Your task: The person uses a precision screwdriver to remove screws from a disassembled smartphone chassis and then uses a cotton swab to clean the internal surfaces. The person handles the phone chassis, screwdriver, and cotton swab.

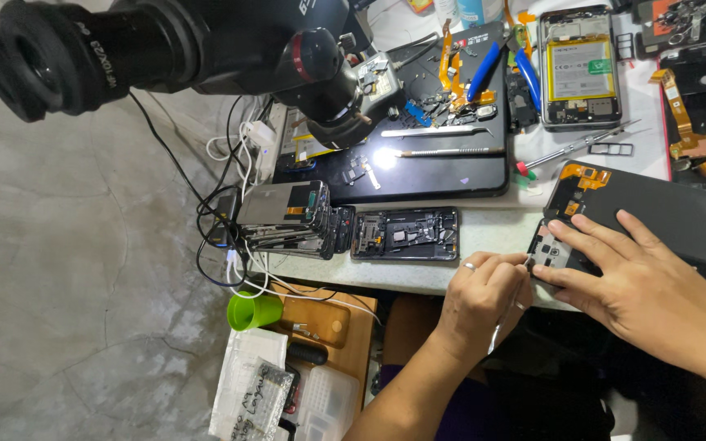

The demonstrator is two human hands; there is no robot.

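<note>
the left hand (480, 298) pinches slim metal tweezers (510, 304), tips at the near corner of an opened phone (561, 249) lying at the tabletop (484, 233) edge. the right hand (631, 278) lies flat on it, fingers spread, pinning it down (a good brace). best to keep the tips shallow and steady, lifting gently so nothing tears.
</note>
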